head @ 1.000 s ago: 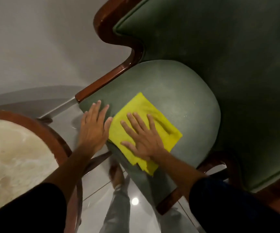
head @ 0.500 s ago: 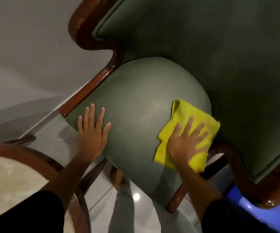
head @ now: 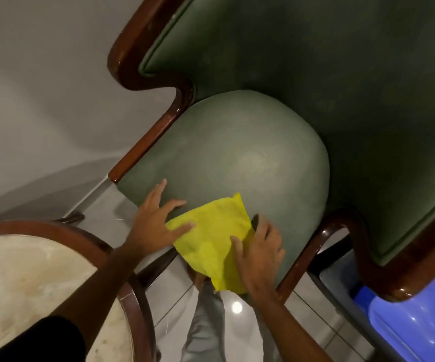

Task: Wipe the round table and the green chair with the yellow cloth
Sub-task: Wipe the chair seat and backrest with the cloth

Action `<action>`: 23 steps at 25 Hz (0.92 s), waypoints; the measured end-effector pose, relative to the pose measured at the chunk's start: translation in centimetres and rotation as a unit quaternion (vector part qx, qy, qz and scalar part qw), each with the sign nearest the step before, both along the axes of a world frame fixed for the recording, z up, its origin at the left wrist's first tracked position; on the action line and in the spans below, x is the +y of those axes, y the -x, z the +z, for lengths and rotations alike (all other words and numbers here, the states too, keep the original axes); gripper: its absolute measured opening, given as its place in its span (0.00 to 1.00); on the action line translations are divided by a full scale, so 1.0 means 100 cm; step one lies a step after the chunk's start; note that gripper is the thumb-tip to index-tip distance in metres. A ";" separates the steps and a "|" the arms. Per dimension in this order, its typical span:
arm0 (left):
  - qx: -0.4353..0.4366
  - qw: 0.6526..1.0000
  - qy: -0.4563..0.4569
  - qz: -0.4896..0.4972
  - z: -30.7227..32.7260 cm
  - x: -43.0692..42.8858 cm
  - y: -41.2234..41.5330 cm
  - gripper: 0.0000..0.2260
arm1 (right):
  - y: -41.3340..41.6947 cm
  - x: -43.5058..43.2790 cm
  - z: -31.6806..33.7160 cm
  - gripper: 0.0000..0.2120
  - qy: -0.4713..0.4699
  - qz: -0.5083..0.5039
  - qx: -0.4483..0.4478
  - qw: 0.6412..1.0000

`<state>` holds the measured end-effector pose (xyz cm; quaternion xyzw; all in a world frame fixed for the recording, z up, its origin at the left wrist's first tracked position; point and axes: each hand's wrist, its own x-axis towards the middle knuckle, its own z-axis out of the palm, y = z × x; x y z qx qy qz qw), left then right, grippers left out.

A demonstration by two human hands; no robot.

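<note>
The green chair (head: 237, 158) fills the centre and right, its rounded seat cushion below a dark green back in a brown wooden frame. The yellow cloth (head: 211, 236) lies over the seat's front edge, part of it hanging down. My right hand (head: 259, 254) grips the cloth's right side, thumb on top. My left hand (head: 156, 220) lies flat on the seat's front left, fingers spread, fingertips on the cloth's left corner. The round table (head: 28, 283), pale marble top with a brown wooden rim, is at the lower left under my left arm.
A grey wall (head: 41, 100) stands behind the chair on the left. A blue plastic object (head: 414, 322) sits at the lower right beside the chair's wooden arm. Glossy white floor tiles (head: 174, 304) and my legs show between table and chair.
My right hand has dragged the cloth from the seat's right side back to the front edge. My left hand has shifted right onto the cloth's corner.
</note>
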<state>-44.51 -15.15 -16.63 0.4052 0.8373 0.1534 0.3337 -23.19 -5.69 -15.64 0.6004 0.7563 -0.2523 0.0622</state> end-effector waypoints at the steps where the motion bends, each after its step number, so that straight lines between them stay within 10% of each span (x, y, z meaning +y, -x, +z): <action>1: 0.020 0.999 0.008 -0.039 0.006 -0.002 -0.014 0.26 | -0.002 0.011 0.007 0.26 0.078 -0.044 0.023 0.996; 4: 0.019 0.999 0.015 -0.037 0.025 0.004 -0.045 0.15 | 0.003 0.040 0.029 0.11 0.247 -0.109 0.083 0.959; 8: -0.143 0.970 -0.075 0.180 0.076 0.066 -0.058 0.14 | 0.002 0.093 0.088 0.11 0.224 -0.080 0.165 0.957; 17: -0.350 0.864 -0.353 0.073 0.234 0.340 -0.113 0.21 | -0.102 0.300 0.309 0.22 -0.273 -0.050 0.177 0.944; 20: -0.048 0.930 -0.364 -0.008 0.241 0.383 -0.072 0.28 | -0.090 0.345 0.282 0.39 -0.330 -0.015 -0.009 0.944; 23: 0.286 0.917 -0.270 -0.059 0.212 0.378 0.006 0.32 | -0.073 0.359 0.221 0.41 -0.281 0.054 -0.103 0.953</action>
